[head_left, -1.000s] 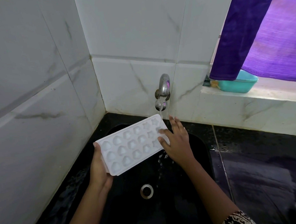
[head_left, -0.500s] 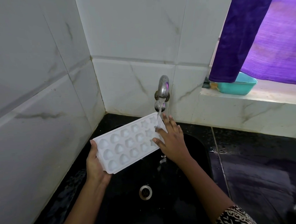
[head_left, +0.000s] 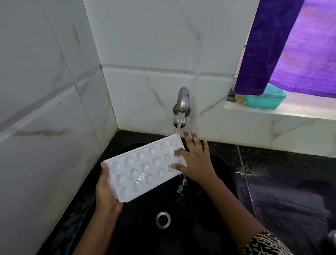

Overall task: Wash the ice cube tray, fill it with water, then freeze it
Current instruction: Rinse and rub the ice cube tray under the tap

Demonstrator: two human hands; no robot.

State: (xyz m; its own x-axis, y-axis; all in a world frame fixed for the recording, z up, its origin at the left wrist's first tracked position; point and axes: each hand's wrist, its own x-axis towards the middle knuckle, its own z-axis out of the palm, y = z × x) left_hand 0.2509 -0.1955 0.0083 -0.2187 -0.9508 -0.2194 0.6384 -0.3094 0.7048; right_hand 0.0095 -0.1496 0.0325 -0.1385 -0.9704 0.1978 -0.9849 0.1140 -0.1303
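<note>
Gripping the ice cube tray (head_left: 143, 168) by one end, the left hand (head_left: 106, 188) may lose the slippery plastic as the flat, spread-fingered right hand (head_left: 197, 162) presses it under the tap (head_left: 182, 102).

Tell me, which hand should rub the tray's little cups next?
Probably the right hand: its straight fingers lie on the ice cube tray under the tap, free to rub. The left hand grips the tray's other end, holding it up over the sink.

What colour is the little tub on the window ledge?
Turquoise; the tub shows in the head view, partly behind the purple curtain.
</note>
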